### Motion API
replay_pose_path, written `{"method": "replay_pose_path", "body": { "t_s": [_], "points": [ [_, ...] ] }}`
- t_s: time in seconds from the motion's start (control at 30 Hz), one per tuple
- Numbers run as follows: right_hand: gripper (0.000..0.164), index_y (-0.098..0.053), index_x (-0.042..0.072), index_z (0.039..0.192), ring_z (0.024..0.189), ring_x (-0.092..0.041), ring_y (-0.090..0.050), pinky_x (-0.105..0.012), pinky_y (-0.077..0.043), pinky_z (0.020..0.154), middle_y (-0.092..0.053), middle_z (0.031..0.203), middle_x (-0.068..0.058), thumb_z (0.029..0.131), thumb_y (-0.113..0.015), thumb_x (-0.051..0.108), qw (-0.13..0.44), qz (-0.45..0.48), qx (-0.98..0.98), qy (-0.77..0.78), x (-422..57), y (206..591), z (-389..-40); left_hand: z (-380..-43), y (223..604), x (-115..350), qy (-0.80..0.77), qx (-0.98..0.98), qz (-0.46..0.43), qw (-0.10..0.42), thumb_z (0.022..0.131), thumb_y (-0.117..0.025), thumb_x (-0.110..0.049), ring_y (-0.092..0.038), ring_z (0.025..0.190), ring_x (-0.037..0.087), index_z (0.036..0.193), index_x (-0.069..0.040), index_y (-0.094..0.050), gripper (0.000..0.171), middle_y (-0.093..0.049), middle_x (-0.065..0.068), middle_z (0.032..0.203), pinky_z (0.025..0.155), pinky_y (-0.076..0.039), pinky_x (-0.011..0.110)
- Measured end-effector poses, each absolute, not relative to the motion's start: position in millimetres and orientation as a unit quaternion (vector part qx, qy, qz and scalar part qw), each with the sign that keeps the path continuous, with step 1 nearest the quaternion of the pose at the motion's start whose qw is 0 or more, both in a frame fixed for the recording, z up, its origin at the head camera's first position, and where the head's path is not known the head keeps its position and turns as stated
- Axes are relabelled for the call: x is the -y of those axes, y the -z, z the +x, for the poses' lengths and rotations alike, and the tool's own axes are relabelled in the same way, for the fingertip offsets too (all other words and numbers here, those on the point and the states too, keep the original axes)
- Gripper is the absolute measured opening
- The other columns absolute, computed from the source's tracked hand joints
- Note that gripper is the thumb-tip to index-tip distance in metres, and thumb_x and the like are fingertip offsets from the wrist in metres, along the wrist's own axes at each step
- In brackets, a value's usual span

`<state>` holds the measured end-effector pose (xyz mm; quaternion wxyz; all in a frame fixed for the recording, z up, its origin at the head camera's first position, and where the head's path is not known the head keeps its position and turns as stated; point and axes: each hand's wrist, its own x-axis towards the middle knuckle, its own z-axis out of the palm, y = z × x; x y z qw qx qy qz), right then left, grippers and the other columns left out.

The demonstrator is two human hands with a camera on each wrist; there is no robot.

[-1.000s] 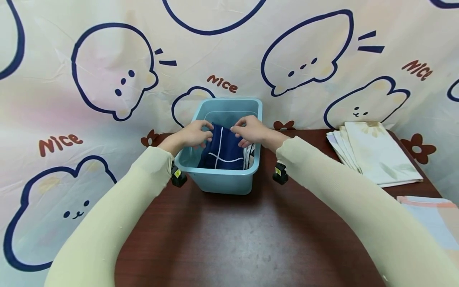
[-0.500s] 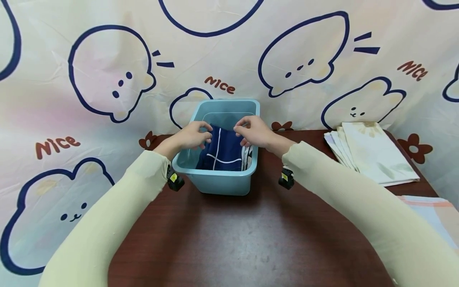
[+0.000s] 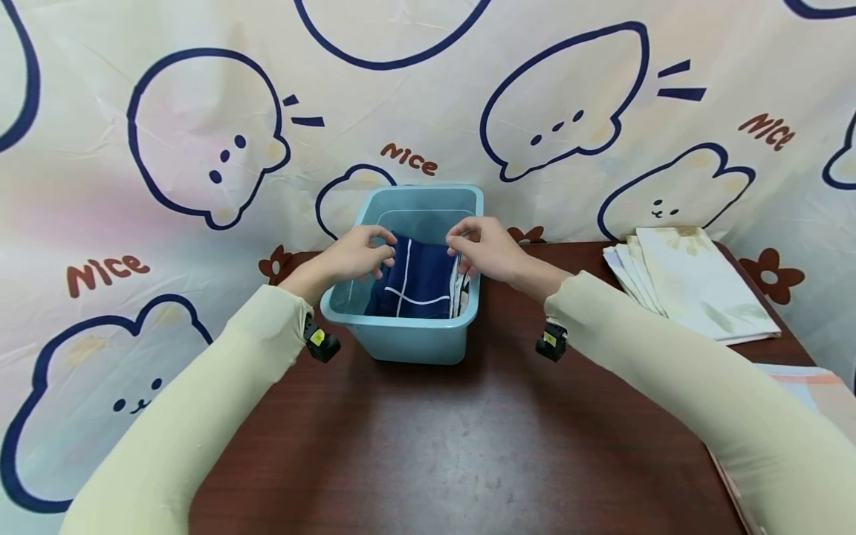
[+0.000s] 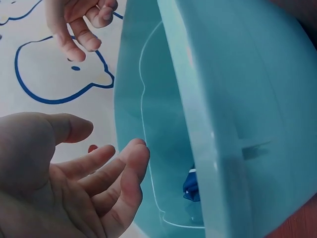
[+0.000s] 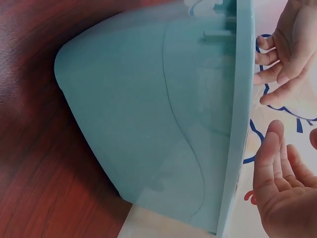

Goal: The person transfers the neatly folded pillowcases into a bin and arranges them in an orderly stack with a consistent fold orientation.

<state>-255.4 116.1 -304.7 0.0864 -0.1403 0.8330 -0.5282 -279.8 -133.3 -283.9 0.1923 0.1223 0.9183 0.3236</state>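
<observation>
A light blue plastic bin (image 3: 417, 342) stands near the wall on the table. Inside it lies a folded navy cloth (image 3: 424, 271) with white lines, and beside that, to its right, a black-and-white patterned cloth (image 3: 463, 290) partly shows. My left hand (image 3: 357, 253) hovers above the bin's left side, its fingers loosely bent and holding nothing. Over the right side is my right hand (image 3: 487, 249), also relaxed and without anything in it. In the left wrist view, only a small bit of navy fabric (image 4: 191, 186) peeks past the rim. Both wrist views show the palms apart from the bin.
Folded pale cloths (image 3: 702, 282) lie stacked at the table's back right. Another light cloth with an orange stripe (image 3: 802, 377) is near the right edge, partly behind my right sleeve. A printed fabric backdrop (image 3: 414, 96) hangs close behind the bin.
My right hand has shifted a little to the right, away from the navy cloth. The left hand has stayed nearly in place. The cloths in the bin look unchanged.
</observation>
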Motion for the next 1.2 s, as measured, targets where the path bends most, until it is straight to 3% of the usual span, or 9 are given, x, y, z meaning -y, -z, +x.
{"method": "replay_pose_path", "body": {
  "t_s": [0.47, 1.2],
  "points": [
    [0.027, -0.062, 0.004, 0.125, 0.073, -0.022, -0.068, -0.029, -0.057, 0.065, -0.069, 0.108, -0.017, 0.106, -0.053, 0.02, 0.097, -0.155, -0.839, 0.513, -135.7, 305.6, -231.8, -264.3, 284.8, 127.2, -0.354, -0.908, 0.142, 0.171, 0.107, -0.043, -0.018, -0.063, 0.071, 0.016, 0.135, -0.004, -0.053, 0.033, -0.069, 0.016, 0.111, 0.059, -0.046, 0.024],
    [0.025, -0.063, 0.001, 0.121, 0.073, -0.022, -0.066, -0.033, -0.058, 0.067, -0.067, 0.107, -0.019, 0.105, -0.054, 0.018, 0.083, -0.161, -0.853, 0.489, -174.1, 319.5, -212.3, -236.9, 276.0, 111.8, -0.362, -0.903, 0.184, 0.137, 0.105, -0.046, -0.017, -0.062, 0.07, 0.016, 0.132, -0.006, -0.057, 0.031, -0.073, 0.015, 0.107, 0.064, -0.051, 0.028]
  ]
}}
